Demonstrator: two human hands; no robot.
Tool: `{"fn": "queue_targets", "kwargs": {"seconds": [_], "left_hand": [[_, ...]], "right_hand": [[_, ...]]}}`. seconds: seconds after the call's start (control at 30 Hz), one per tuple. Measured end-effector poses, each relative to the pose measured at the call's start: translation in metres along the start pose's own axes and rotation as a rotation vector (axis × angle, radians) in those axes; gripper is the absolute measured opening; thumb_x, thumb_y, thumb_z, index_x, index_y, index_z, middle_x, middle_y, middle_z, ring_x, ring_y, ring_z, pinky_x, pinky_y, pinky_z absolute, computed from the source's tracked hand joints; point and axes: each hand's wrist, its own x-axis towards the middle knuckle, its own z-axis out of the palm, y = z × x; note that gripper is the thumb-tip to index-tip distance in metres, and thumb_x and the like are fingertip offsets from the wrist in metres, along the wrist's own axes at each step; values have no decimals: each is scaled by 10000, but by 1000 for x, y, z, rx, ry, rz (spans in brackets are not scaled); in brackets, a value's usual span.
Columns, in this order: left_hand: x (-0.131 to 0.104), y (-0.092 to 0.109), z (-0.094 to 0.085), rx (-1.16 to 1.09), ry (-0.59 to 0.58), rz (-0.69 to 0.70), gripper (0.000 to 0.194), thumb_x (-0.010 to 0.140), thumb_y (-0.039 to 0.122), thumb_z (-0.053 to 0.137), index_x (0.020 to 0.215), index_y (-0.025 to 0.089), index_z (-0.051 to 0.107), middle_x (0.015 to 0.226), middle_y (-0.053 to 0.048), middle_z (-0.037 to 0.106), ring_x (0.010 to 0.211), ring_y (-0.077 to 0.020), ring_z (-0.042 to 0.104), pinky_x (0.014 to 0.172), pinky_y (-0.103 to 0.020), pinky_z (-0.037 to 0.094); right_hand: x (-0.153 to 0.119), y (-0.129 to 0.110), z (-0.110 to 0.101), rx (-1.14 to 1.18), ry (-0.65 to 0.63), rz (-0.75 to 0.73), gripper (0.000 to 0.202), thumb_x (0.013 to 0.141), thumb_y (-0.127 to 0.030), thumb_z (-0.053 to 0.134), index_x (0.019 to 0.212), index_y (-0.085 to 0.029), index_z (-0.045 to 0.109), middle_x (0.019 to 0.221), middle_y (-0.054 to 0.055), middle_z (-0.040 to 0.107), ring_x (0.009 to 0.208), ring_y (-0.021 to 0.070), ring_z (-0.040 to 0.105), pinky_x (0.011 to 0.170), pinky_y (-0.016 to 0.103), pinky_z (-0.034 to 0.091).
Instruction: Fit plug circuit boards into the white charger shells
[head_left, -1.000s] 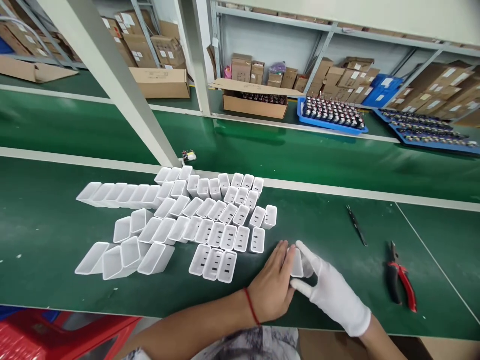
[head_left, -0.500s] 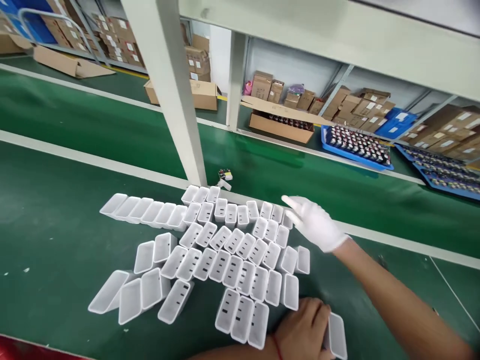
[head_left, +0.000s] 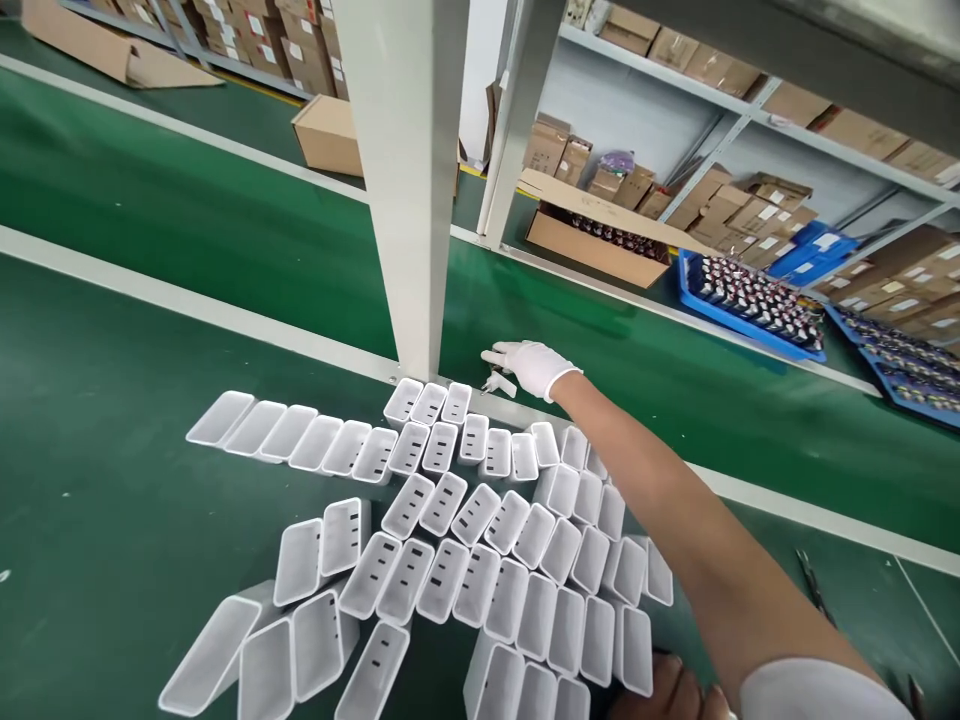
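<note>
Reaching my right hand (head_left: 532, 369) beside the far white piece (head_left: 501, 384), I'm wanting my forearm (head_left: 667, 490) high, sparing the cups (head_left: 474, 585); I'm not able to tell either grip's state, my left hand (head_left: 679, 694) showing partly, near right.

Green bench (head_left: 112, 540) with open white containers (head_left: 476, 588)

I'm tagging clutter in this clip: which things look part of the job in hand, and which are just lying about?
Likely in the job:
- white open-topped containers
- small white part by the gloved right hand

Probably just lying about:
- slim dark tool
- open carton
- blue trays of parts
</note>
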Motion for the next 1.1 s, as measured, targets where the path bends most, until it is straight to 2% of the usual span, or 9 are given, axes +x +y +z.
{"fn": "queue_targets", "kwargs": {"seconds": [0.17,0.27,0.33,0.47,0.57,0.63,0.77,0.9,1.1], "left_hand": [[7,0,-21,-50,122,-151,207,841,278,572,947,125,662,694,-104,692,669,-253,670,475,-344,485],[13,-7,-43,-148,21,-194,331,810,280,569,1074,90,631,819,-135,722,806,-276,695,606,-366,572],[20,-15,-63,-220,-101,-169,418,803,291,582,1159,73,595,912,-146,725,898,-285,692,743,-377,599],[41,-32,-104,-441,-455,-150,576,847,313,594,1345,58,458,1220,-179,636,1166,-318,593,1033,-432,509],[53,-40,-120,-594,-603,-219,614,811,193,595,1380,62,407,1293,-213,555,1226,-338,542,1070,-474,472],[56,-41,-123,-672,-595,-298,626,800,122,568,1395,100,376,1325,-205,509,1273,-324,502,1093,-489,450],[59,-38,-122,-808,-528,-386,605,818,80,570,1381,183,373,1304,-154,481,1262,-262,507,1086,-430,461],[62,-35,-121,-880,-528,-446,594,821,101,624,1359,235,409,1289,-117,483,1222,-233,530,1059,-388,478],[62,-36,-121,-939,-575,-471,605,826,157,672,1367,261,422,1340,-106,490,1251,-247,523,1087,-412,464]], "right_hand": [[-27,22,0,182,126,230,333,701,-139,702,1030,-85,691,1176,222,617,1121,395,578,933,451,454],[-54,38,2,381,205,358,192,657,-210,730,813,-107,683,943,149,681,946,325,650,847,389,502],[-83,45,5,555,282,391,208,712,-288,698,838,-125,667,827,87,683,874,269,670,816,352,526],[-180,39,18,928,505,366,495,864,-526,524,1206,-169,547,1019,91,677,983,246,680,869,407,556],[-273,19,37,1468,762,225,581,774,-603,642,1227,-250,552,1064,64,677,1105,279,647,984,498,506],[-331,1,52,1739,906,193,605,662,-534,793,1174,-274,600,1058,51,689,1096,292,652,1016,520,481],[-413,-41,88,1776,1011,401,836,576,-417,890,1316,-346,509,1207,58,637,999,291,685,936,545,528],[-446,-79,123,1729,1077,440,1093,613,-566,831,1497,-434,202,1163,43,635,998,282,671,957,596,489],[-442,-114,148,1695,1072,435,1347,545,-612,866,1527,-421,-36,1172,61,630,1055,292,654,982,559,478]]}}
